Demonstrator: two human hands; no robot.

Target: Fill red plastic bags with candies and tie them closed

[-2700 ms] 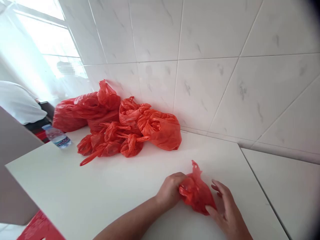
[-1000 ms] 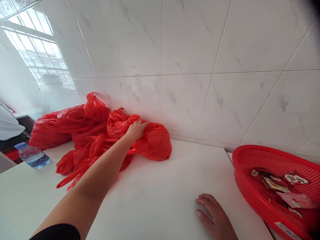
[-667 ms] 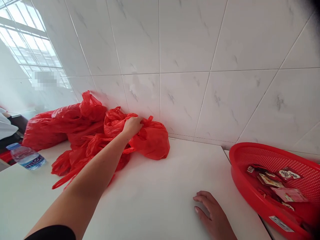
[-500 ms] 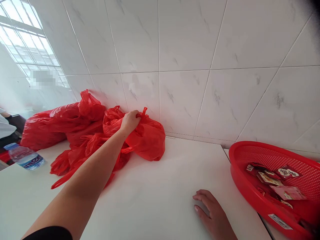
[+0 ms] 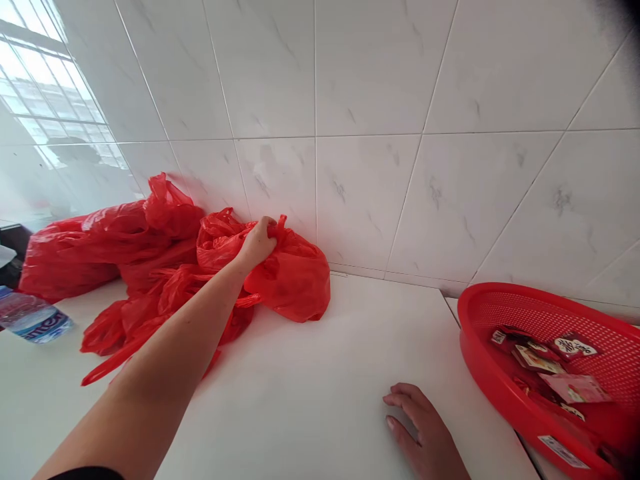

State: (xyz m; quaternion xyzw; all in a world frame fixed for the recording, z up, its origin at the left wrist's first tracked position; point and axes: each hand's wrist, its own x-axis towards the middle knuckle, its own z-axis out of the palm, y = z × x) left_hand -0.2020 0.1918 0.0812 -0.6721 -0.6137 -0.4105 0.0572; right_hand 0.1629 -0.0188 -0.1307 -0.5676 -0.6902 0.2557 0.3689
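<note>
My left hand (image 5: 259, 242) reaches across to a filled red plastic bag (image 5: 295, 277) standing against the wall. Its fingers are closed on the top of that bag, near the knotted end; the fingertips are partly hidden. More red plastic bags (image 5: 113, 243) lie in a heap to the left, behind and under my forearm. My right hand (image 5: 425, 427) rests low over the white table (image 5: 310, 387), fingers apart and slightly curled, with nothing in it. To its right stands a red plastic basket (image 5: 505, 380) holding several small packets (image 5: 575, 387).
A clear water bottle (image 5: 33, 317) with a blue label lies at the table's left edge. White marbled tiles (image 5: 367, 200) rise behind the table. Beyond the far left end, a dark object (image 5: 15, 243) is partly in view.
The view has turned slightly right, so the bags and bottle sit further left. My left hand keeps its hold on the bag, and my right hand stays nearly where it was.
</note>
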